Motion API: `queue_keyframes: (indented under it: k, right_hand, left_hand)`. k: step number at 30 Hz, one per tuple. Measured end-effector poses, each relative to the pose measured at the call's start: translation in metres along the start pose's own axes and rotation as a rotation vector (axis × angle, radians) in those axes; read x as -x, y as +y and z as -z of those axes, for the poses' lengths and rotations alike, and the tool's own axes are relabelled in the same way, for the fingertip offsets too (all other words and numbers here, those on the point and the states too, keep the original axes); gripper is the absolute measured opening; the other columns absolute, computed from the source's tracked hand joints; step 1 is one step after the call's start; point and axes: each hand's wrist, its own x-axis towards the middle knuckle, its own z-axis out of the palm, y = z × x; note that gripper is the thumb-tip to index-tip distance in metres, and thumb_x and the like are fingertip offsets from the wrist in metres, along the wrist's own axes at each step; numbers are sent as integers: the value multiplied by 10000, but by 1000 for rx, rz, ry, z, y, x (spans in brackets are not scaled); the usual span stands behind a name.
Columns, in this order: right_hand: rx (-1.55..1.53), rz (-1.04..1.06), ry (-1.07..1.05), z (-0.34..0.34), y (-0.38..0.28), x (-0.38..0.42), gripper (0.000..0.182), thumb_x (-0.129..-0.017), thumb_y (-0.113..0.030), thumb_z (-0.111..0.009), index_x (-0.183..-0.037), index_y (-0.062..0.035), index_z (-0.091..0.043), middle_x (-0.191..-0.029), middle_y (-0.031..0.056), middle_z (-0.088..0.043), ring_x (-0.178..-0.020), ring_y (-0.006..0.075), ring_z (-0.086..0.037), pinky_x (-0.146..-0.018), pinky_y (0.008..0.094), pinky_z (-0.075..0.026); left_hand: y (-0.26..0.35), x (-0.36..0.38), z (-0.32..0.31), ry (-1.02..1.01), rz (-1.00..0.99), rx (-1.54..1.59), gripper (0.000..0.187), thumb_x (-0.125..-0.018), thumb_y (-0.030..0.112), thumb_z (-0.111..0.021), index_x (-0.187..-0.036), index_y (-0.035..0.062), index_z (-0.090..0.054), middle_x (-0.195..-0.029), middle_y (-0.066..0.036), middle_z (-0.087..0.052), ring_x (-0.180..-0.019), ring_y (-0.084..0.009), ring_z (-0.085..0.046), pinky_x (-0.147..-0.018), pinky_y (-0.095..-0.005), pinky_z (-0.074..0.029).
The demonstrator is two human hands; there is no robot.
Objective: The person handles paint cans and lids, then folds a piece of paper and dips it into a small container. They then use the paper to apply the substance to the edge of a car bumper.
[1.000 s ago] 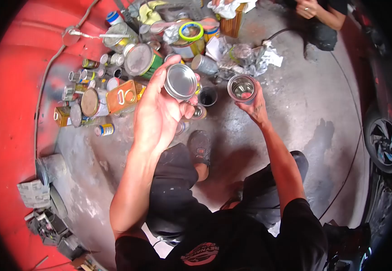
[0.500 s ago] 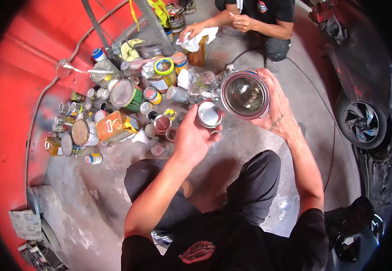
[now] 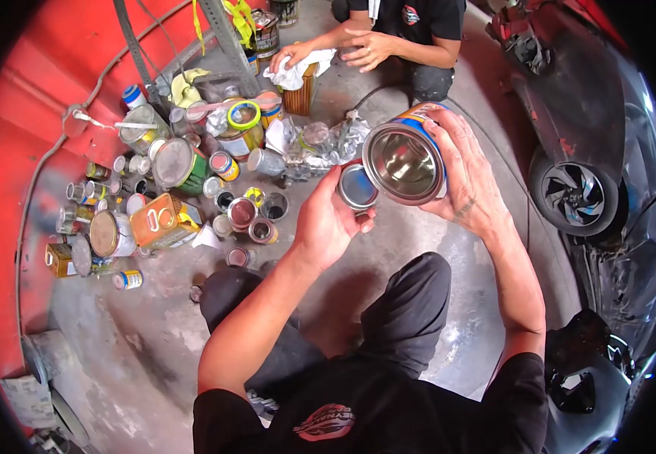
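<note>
My right hand (image 3: 470, 170) is wrapped round the side of a large open paint can (image 3: 405, 163). Its mouth is tilted toward me, showing a shiny metal inside, and a blue and orange label shows at its far side. Just left of it, my left hand (image 3: 326, 219) grips a small round can (image 3: 358, 188) between thumb and fingers. Blue shows within the small can's rim. The big can's lower rim is right at the small can's edge, overlapping it in this view.
Many paint tins crowd the floor on the left, among them an orange rectangular tin (image 3: 165, 221) and a green can (image 3: 180, 166). Another person (image 3: 411, 38) crouches ahead, one hand on a white cloth (image 3: 297, 69). A car wheel (image 3: 576, 193) stands at right.
The large can has tipped further toward the small can, and the two rims have come together. My view has shifted a little right. The other person's free hand has opened.
</note>
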Motion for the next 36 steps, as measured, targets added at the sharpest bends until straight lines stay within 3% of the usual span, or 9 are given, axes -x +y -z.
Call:
queue_keyframes:
  k: [5, 7, 9, 14, 17, 26, 36]
  right_hand:
    - [61, 43, -25, 2, -2, -7, 1215, -545, -254, -954, -1575, -58, -340, -1545, 239, -419, -1418, 458, -458, -1208, 605, -362]
    - [88, 40, -43, 3, -3, -9, 1211, -544, -257, -954, -1573, -60, -347, -1548, 238, -417, -1419, 457, -458, -1208, 607, -360]
    - [116, 39, -59, 4, -4, -11, 1207, -543, -260, -954, -1571, -62, -353, -1551, 236, -415, -1421, 456, -457, -1208, 610, -359]
    - [155, 57, -53, -1, -4, -16, 1107, -633, -370, -917, -1557, -74, -384, -1538, 236, -435, -1418, 454, -464, -1214, 616, -347]
    - [175, 68, -70, -2, -5, -18, 1067, -677, -428, -886, -1553, -72, -392, -1537, 237, -438, -1421, 449, -464, -1218, 615, -341]
    - [214, 80, -58, -4, -6, -24, 969, -735, -451, -860, -1517, -66, -434, -1524, 238, -456, -1425, 443, -464, -1210, 613, -347]
    - [219, 138, -49, -2, -5, -28, 984, -728, -421, -874, -1541, -120, -408, -1515, 235, -466, -1426, 444, -466, -1204, 628, -342]
  left_hand:
    - [-1, 1, -2, 25, 2, -1, 367, -1097, 462, -477, -1269, 164, -604, -1070, -55, -698, -855, -255, -654, -644, -380, -474]
    - [-1, 1, -5, 86, -2, -20, 490, -1086, 506, -483, -1380, 123, -565, -1000, -75, -685, -799, -231, -650, -641, -377, -465]
    - [1, 1, -5, 75, -9, -20, 488, -1085, 506, -484, -1384, 128, -561, -1004, -73, -686, -797, -232, -650, -642, -377, -464]
    - [2, 1, -3, 75, -10, -8, 471, -1084, 504, -484, -1370, 137, -556, -1014, -68, -685, -793, -232, -649, -641, -377, -463]
    - [1, 0, 5, 10, -9, 6, 374, -1087, 475, -500, -1275, 166, -596, -1086, -44, -695, -854, -250, -651, -639, -376, -474]
    - [5, -1, -2, 67, -25, 0, 421, -1101, 488, -448, -1310, 138, -552, -1033, -60, -678, -801, -227, -648, -638, -372, -464]
    - [7, -2, -2, 57, -17, 6, 422, -1111, 487, -420, -1311, 137, -545, -1042, -56, -673, -806, -222, -643, -626, -366, -464]
